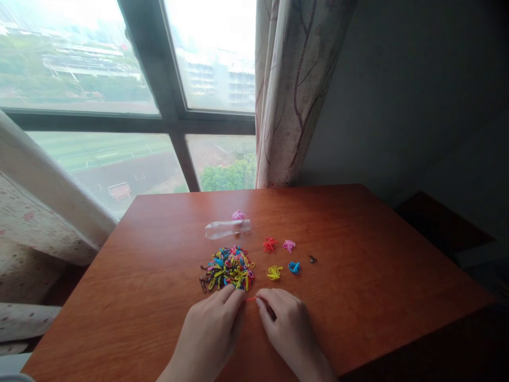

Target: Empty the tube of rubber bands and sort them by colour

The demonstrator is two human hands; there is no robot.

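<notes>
Between my two hands a thin orange-red elastic band [251,298] is stretched in a short straight line. My left hand [217,318] pinches its left end, and my right hand [284,315] pinches the other between thumb and forefinger. Just beyond my left hand lies a mixed heap of colourful small elastic bands [228,269], in yellow, black, blue, pink and red. To its right sit small sorted clusters: red bands [270,244], pink bands [289,245], yellow bands [274,272], blue bands [294,267] and a little black bunch [312,259].
A clear plastic bottle [227,229] lies on its side behind the heap, its pink cap-like piece [238,215] beside its right end. The brown wooden table [159,318] reaches a window [170,122] with curtains [294,95] on both sides. A white object shows at lower left.
</notes>
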